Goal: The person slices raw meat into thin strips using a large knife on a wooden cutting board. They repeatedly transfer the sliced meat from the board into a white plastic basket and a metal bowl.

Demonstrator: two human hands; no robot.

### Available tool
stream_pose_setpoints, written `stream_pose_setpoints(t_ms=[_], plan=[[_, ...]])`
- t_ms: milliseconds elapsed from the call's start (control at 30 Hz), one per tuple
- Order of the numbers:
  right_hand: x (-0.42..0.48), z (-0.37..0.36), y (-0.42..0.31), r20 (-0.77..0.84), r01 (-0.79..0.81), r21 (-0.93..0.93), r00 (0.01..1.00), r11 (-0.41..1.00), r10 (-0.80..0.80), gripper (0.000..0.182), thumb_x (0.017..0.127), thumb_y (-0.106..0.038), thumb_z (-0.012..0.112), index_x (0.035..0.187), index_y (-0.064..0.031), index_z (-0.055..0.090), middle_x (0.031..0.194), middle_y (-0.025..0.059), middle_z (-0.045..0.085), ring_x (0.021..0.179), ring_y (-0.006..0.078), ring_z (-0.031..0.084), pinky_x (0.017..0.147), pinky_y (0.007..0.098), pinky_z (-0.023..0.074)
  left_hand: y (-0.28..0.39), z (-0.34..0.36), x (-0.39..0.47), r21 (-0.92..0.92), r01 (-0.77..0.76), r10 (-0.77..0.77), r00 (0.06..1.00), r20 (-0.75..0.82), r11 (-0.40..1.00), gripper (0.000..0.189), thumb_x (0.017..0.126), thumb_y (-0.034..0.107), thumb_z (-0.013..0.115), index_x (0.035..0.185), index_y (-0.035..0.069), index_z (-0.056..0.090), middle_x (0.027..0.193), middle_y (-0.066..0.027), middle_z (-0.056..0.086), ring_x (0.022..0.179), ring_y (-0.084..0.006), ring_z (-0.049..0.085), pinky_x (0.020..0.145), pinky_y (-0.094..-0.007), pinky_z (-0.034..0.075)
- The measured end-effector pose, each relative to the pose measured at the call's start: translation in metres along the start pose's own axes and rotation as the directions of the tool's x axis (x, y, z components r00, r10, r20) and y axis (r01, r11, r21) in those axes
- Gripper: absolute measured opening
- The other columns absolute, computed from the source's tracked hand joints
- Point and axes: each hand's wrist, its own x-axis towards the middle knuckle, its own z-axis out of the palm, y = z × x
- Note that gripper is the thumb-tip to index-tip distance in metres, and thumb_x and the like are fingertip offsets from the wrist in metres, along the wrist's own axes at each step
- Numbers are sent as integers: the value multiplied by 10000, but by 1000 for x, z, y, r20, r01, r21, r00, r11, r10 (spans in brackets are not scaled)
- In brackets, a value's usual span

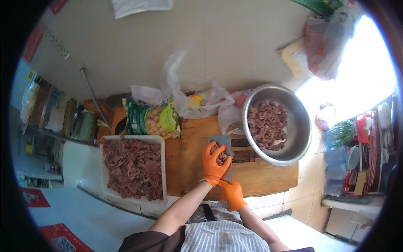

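Observation:
Both my hands wear orange gloves. My right hand (233, 193) is closed around the handle end of a cleaver (227, 141), whose broad blade lies over the wooden board (195, 135). My left hand (214, 163) spreads its fingers over a small heap of chopped meat (221, 157) on the blade, holding it there. To the left stands a white plastic basket (163, 170) full of sliced raw meat (132, 167). A steel bowl (299, 135) at the right holds chopped meat (267, 126) in its left part.
Behind the board lie a green bag of cubed food (160, 121) and crumpled clear plastic bags (195, 107), against the wall. Spring onions (341, 134) and wrapped bottles (334, 170) stand at the far right. A metal rod (93, 94) leans at the left.

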Motion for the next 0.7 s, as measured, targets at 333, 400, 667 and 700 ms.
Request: stream_pose_setpoints(t_ms=[333, 400, 667, 700], plan=[[-75, -112, -77, -416, 557, -135, 718, 819, -558, 124, 867, -37, 637, 984, -8, 664, 931, 48, 635, 669, 140, 611, 449, 275, 494, 112, 112, 128, -183, -172, 199, 969, 143, 968, 600, 766, 276, 841, 1309, 126, 637, 1465, -251, 429, 1322, -423, 459, 1099, -452, 405], [-93, -128, -81, -528, 503, 91, 756, 860, -387, 138, 882, -35, 627, 1019, -24, 647, 932, 42, 632, 590, 122, 565, 431, 261, 473, 99, 102, 142, -12, -297, 297, 950, 94, 955, 572, 829, 273, 790, 1343, 109, 599, 1419, -234, 493, 1291, -404, 492, 1073, -439, 421], [-127, -176, -24, -650, 478, 285, 734, 831, -198, 109, 892, -77, 657, 989, -51, 615, 774, 1, 603, 415, 72, 442, 353, 219, 423, 4, 18, 14, 232, -270, 133, 870, 475, 935, 297, 901, 108, 605, 1197, 96, 631, 1146, -140, 619, 1046, -370, 575, 881, -460, 488], [-126, -179, -18, -651, 478, 294, 734, 828, -193, 99, 894, -81, 660, 975, -54, 611, 763, 1, 597, 409, 72, 439, 350, 220, 422, 6, 10, -2, 182, -370, 187, 764, 617, 911, 305, 896, 103, 602, 1199, 102, 635, 1137, -135, 621, 1036, -365, 574, 856, -453, 494]])
